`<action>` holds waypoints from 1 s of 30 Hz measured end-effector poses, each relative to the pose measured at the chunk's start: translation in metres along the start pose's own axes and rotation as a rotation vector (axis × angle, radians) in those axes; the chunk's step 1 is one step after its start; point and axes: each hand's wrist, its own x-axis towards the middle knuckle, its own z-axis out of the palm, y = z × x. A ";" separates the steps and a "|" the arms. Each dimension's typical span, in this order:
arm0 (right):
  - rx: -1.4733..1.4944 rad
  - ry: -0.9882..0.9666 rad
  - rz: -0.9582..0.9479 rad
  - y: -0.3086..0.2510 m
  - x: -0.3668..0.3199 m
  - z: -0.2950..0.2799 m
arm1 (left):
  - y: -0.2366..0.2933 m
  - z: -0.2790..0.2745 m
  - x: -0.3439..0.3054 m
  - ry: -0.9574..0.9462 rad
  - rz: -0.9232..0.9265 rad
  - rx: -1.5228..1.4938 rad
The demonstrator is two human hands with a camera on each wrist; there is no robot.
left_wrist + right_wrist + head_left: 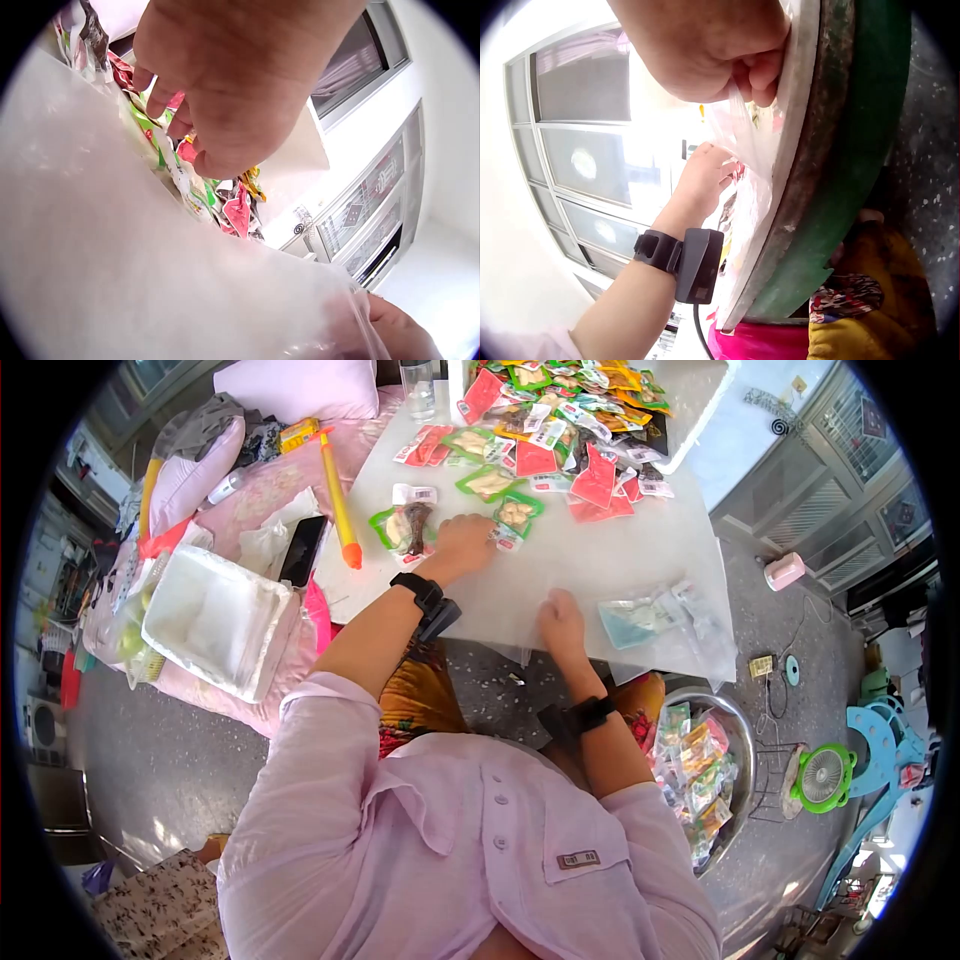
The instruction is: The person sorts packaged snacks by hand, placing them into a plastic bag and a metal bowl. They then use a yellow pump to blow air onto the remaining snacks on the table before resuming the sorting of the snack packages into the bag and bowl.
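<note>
In the head view my left hand is over the white table, between a packet with a dark piece on it and a green-edged packet. The left wrist view shows this hand with loosely bent fingers above the packets; whether it touches one is unclear. My right hand is at the table's near edge, its fingers curled round a clear plastic bag. That bag spreads across the left wrist view.
Behind lies a heap of packets spilling from a white foam box. Clear bags lie at the table's right. A metal basin of packets stands on the floor at right; an empty foam box stands at left.
</note>
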 end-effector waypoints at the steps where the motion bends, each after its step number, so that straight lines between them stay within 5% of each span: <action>1: 0.010 0.010 -0.014 0.002 0.001 0.000 | 0.000 0.001 -0.002 0.046 0.022 -0.022; 5: 0.044 0.003 -0.029 0.003 0.001 0.002 | 0.022 0.000 -0.030 0.189 0.207 -0.233; 7: 0.053 -0.045 -0.011 -0.002 0.000 0.000 | 0.052 -0.013 -0.056 -0.030 0.205 -0.274; 15: 0.040 -0.190 -0.036 0.002 0.005 0.000 | 0.088 -0.009 -0.108 -0.032 -0.017 -0.629; 20: 0.078 -0.150 -0.005 -0.002 0.005 -0.004 | 0.037 -0.007 -0.089 0.438 0.109 -0.266; 24: 0.080 -0.166 0.025 -0.003 0.004 -0.004 | -0.025 -0.035 -0.063 0.286 -0.248 -0.097; 27: 0.023 -0.149 0.004 0.001 0.003 0.000 | -0.037 -0.041 -0.059 -0.077 -0.449 0.038; 30: 0.038 -0.151 0.030 0.002 0.000 0.002 | -0.036 -0.029 -0.057 -0.036 -0.310 0.139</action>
